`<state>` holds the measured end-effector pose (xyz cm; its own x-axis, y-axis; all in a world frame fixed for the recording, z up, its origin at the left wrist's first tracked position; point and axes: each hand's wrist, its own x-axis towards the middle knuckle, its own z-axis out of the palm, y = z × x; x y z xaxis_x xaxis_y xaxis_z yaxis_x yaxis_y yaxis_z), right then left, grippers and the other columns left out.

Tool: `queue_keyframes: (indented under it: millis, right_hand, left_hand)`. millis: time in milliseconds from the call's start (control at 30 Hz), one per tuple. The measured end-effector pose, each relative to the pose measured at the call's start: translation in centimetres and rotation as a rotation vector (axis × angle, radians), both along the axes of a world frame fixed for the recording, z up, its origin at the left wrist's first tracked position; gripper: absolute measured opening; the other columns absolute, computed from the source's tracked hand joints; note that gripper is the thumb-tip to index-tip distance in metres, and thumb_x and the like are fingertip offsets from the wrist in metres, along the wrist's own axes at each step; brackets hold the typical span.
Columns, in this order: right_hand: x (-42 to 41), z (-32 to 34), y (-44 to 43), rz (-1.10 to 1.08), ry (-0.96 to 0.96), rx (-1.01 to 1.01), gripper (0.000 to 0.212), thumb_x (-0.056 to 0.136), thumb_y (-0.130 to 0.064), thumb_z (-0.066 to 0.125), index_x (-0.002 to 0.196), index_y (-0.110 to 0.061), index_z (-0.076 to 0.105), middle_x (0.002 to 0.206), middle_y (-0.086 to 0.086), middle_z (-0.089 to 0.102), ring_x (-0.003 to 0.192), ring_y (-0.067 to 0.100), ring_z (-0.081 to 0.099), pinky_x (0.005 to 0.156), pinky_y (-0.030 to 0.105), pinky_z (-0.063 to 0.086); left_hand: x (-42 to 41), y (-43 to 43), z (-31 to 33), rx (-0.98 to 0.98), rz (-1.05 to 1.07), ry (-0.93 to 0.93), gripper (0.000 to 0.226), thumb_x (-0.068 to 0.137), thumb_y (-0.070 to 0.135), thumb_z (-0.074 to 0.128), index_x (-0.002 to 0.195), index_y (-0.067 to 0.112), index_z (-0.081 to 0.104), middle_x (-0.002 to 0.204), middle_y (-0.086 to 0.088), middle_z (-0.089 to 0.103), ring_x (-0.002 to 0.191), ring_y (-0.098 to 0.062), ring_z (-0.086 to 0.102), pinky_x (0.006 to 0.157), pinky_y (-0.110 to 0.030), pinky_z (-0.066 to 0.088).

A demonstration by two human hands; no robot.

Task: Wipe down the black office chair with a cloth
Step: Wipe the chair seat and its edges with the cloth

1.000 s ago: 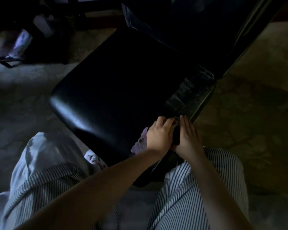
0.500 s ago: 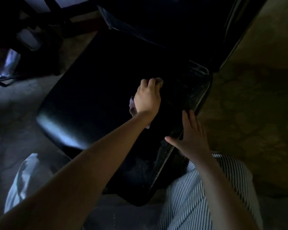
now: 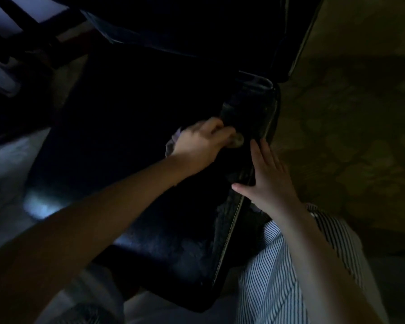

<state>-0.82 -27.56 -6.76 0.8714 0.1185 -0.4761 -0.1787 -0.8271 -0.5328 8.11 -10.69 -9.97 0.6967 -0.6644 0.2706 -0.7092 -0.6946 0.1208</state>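
The black office chair [image 3: 131, 127] fills the middle of the dim head view, its glossy seat below me and its backrest at the top. My left hand [image 3: 201, 143] grips a light purple cloth [image 3: 172, 142] and presses it on the seat near the right edge; most of the cloth is hidden under the hand. My right hand [image 3: 267, 176] lies with straight fingers against the seat's stitched right edge, thumb spread over the top.
A patterned olive carpet [image 3: 351, 127] lies to the right of the chair. My striped trouser legs [image 3: 278, 272] are at the bottom. Dark furniture legs [image 3: 33, 36] stand at the top left.
My left hand has slid the cloth toward the seat's right edge, close to the right hand. The right hand stays on the seat edge. The camera has moved closer over the seat.
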Motion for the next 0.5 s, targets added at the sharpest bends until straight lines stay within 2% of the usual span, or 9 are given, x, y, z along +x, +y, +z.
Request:
queue_keyframes:
  millis: [67,167,267,367,500]
  right_hand:
    - [-0.1,0.0,0.0,0.001,0.001,0.004,0.096,0.088,-0.045,0.059,0.15,-0.022,-0.011,0.157,-0.001,-0.018,0.145,0.018,-0.008,0.116,0.036,0.004]
    - [-0.1,0.2,0.0,-0.009,0.002,0.006,0.096,0.088,-0.044,0.059,0.15,-0.023,-0.011,0.157,-0.001,-0.017,0.145,0.017,-0.008,0.117,0.034,0.004]
    - [0.1,0.4,-0.1,-0.018,0.015,0.011,0.095,0.089,-0.043,0.059,0.15,-0.022,-0.011,0.157,-0.002,-0.018,0.145,0.018,-0.008,0.117,0.033,0.003]
    - [0.1,0.6,-0.1,-0.057,0.053,0.058,0.097,0.089,-0.039,0.059,0.149,-0.021,-0.014,0.157,-0.003,-0.017,0.145,0.016,-0.008,0.119,0.034,0.004]
    - [0.2,0.6,-0.5,-0.159,0.076,0.086,0.094,0.089,-0.032,0.059,0.149,-0.02,-0.013,0.158,-0.002,-0.011,0.145,0.018,-0.002,0.118,0.036,0.007]
  left_hand:
    - [3.6,-0.8,0.7,-0.029,0.122,0.04,0.035,0.088,0.03,0.044,0.108,0.013,0.068,0.099,-0.016,0.064,0.079,-0.034,0.064,0.058,-0.034,0.052]
    - [8.0,-2.1,0.5,-0.049,0.41,0.112,0.034,0.096,0.03,0.041,0.12,0.013,0.059,0.115,-0.015,0.055,0.099,-0.035,0.056,0.07,-0.04,0.047]
    - [8.6,-3.0,0.6,-0.087,0.524,0.122,0.031,0.096,0.025,0.042,0.119,0.01,0.057,0.115,-0.016,0.054,0.096,-0.036,0.056,0.069,-0.041,0.047]
    - [6.7,-4.1,0.7,-0.127,0.461,0.129,0.03,0.093,0.024,0.047,0.114,0.01,0.062,0.108,-0.016,0.059,0.089,-0.036,0.059,0.066,-0.039,0.048]
    - [1.6,-4.5,0.6,-0.125,0.175,0.148,0.029,0.09,0.029,0.05,0.106,0.014,0.069,0.097,-0.01,0.064,0.077,-0.029,0.064,0.06,-0.031,0.051]
